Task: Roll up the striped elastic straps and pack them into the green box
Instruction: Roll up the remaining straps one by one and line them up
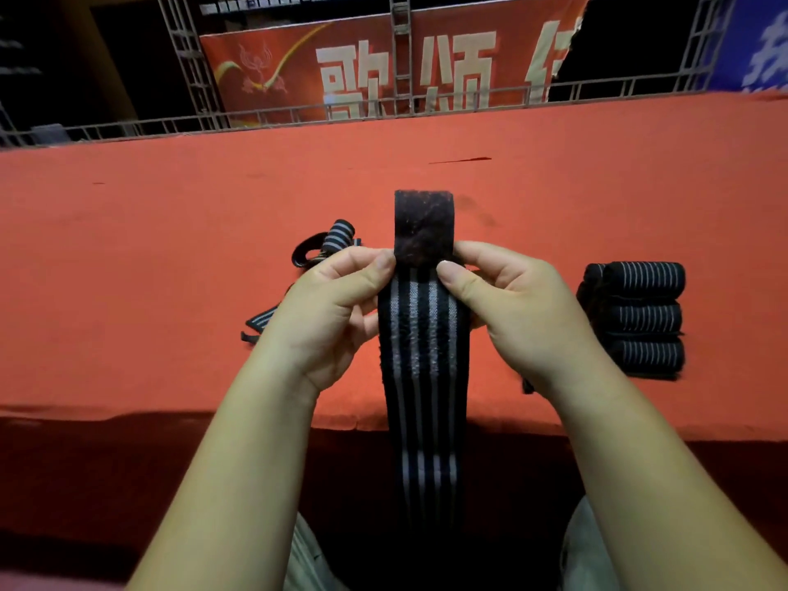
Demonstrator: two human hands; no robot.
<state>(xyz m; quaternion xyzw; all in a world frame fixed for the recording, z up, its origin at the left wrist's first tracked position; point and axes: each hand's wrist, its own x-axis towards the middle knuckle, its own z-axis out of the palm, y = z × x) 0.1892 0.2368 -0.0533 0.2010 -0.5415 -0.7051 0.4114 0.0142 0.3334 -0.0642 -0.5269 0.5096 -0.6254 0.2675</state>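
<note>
I hold a black elastic strap with grey stripes (424,377) upright over the red table's front edge. Its fuzzy black end sticks up above my fingers, and the long part hangs down toward my lap. My left hand (337,305) pinches its left edge and my right hand (507,300) pinches its right edge, thumbs toward me. Several rolled striped straps (639,319) lie stacked to the right of my right hand. Loose unrolled straps (328,243) lie behind my left hand. No green box is in view.
A red cloth covers the table (170,249), whose front edge runs just below my wrists. Behind the table stand a metal truss railing (383,110) and a red banner with large characters (383,70).
</note>
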